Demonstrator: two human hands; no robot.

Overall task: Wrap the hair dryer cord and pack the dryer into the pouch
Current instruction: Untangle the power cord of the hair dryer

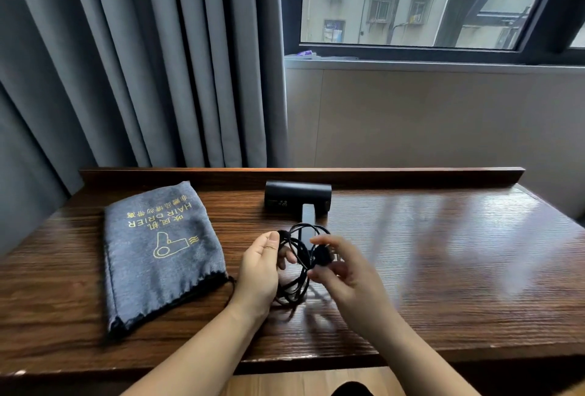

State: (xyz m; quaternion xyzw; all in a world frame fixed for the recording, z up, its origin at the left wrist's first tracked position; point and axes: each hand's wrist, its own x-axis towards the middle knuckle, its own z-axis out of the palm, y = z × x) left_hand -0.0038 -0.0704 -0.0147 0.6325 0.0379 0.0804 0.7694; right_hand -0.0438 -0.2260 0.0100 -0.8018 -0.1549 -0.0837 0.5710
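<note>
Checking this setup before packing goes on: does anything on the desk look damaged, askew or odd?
Nothing stands out. The grey pouch lies flat on the wooden desk, the black hair dryer rests on its side behind the hands, and the cord is gathered in loops between the left hand and right hand.

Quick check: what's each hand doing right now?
Left hand: holds the coiled black power cord, loops round its fingers.
Right hand: blurred; pinches a dark part of that cord, apparently the plug end.
</note>
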